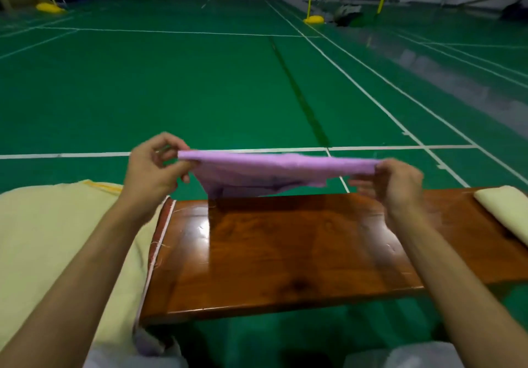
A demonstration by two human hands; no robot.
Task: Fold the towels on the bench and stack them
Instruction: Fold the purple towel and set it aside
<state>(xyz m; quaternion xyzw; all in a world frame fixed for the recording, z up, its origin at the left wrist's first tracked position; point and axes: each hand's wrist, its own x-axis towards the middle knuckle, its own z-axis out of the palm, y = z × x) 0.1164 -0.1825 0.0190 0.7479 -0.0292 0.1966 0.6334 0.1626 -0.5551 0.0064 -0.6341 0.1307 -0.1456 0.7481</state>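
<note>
Lower centre, the middle of the counter [285, 259] lies bare right up to its near edge. A spread cream towel [57, 239] covers its left end and a folded cream towel [505, 210] sits at the right edge. Above the far edge a purple towel [271, 167], stretched between the left hand [151, 167] and right hand [400, 187], bars the way across centre frame.

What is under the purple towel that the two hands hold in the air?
Under the purple towel is the bare wooden bench, near its far edge. The left hand and right hand pinch its ends. The hanging cloth hides some floor behind it.
</note>
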